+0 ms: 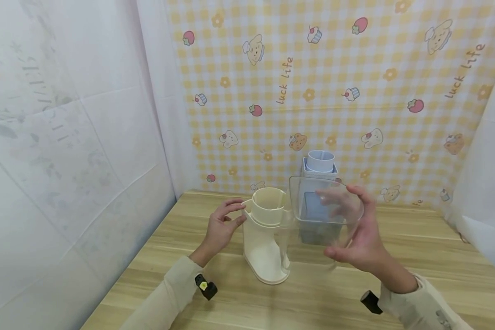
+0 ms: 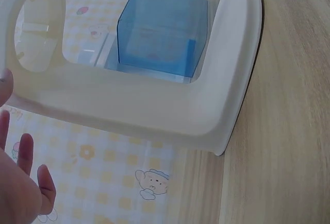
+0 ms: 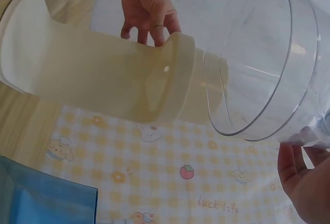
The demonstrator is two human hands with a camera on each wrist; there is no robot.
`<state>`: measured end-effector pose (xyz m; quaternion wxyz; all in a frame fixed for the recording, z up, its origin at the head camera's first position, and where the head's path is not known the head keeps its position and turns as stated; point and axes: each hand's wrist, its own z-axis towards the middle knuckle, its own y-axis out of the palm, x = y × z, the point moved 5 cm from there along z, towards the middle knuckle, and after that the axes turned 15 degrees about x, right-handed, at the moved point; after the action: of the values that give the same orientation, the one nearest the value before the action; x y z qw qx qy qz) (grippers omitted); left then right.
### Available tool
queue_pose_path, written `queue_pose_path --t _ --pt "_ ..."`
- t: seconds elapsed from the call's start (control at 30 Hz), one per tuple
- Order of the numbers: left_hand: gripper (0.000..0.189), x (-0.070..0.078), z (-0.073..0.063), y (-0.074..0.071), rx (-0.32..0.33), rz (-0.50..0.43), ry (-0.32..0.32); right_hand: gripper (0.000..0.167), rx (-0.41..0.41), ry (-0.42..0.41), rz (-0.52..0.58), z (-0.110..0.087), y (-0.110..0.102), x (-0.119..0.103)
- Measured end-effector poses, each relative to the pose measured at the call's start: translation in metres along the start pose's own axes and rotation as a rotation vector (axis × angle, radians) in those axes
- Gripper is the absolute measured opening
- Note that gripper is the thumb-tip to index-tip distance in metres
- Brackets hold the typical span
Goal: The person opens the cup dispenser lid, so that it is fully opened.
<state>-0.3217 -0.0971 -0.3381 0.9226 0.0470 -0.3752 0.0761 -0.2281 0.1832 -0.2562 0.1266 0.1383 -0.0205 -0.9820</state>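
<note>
A cream plastic dispenser stand (image 1: 257, 243) stands upright on the table, with a round collar on top and a rounded foot below. My left hand (image 1: 222, 224) holds the upper edge of the stand at its left side, thumb and fingers on the rim. To the right, a clear plastic container (image 3: 258, 54) is in the air, gripped by its side in my right hand (image 1: 365, 238). The container's wide mouth faces the stand's collar in the right wrist view; whether they touch, I cannot tell.
Behind the clear container stands a light blue unit with a round collar (image 1: 320, 161) and a see-through blue bin (image 2: 160, 33). A wood-grain table (image 1: 214, 298) lies beneath, with a checked cloth (image 1: 334, 68) at the back and a white sheet (image 1: 66, 160) on the left.
</note>
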Motion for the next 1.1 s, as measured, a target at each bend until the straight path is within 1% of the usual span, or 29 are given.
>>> queue_pose_path --t 0.1,0.2,0.27,0.43,0.53,0.63,0.77,0.87,0.97,1.1 --pt "0.021 0.001 0.001 -0.001 0.020 0.030 -0.028 0.099 -0.026 -0.008 -0.034 -0.004 0.000 0.002" --pt "0.022 0.002 0.002 -0.001 0.029 0.054 -0.054 0.101 -0.054 0.004 -0.053 -0.011 -0.001 0.006" --pt "0.024 -0.007 0.003 -0.001 0.028 0.068 -0.062 0.102 -0.069 0.009 -0.059 -0.014 -0.001 0.008" --pt "0.035 -0.032 0.004 0.001 0.035 0.088 -0.055 0.104 -0.090 0.044 -0.099 -0.024 -0.001 0.015" --pt "0.042 -0.032 0.003 0.002 0.033 0.121 -0.053 0.105 -0.105 0.067 -0.127 -0.030 -0.001 0.018" --pt "0.051 -0.031 0.002 0.004 0.010 0.159 -0.053 0.105 -0.110 0.102 -0.160 -0.036 -0.001 0.022" --pt "0.064 -0.031 0.001 0.009 -0.039 0.175 -0.062 0.104 -0.106 0.190 -0.173 -0.044 -0.002 0.026" --pt "0.072 -0.032 0.001 0.014 -0.061 0.174 -0.066 0.105 -0.115 0.252 -0.164 -0.049 -0.001 0.029" --pt "0.080 -0.032 0.001 0.018 -0.067 0.205 -0.066 0.104 -0.137 0.292 -0.161 -0.052 0.001 0.032" --pt "0.087 -0.031 0.001 0.022 -0.057 0.262 -0.064 0.102 -0.154 0.305 -0.155 -0.056 0.004 0.037"
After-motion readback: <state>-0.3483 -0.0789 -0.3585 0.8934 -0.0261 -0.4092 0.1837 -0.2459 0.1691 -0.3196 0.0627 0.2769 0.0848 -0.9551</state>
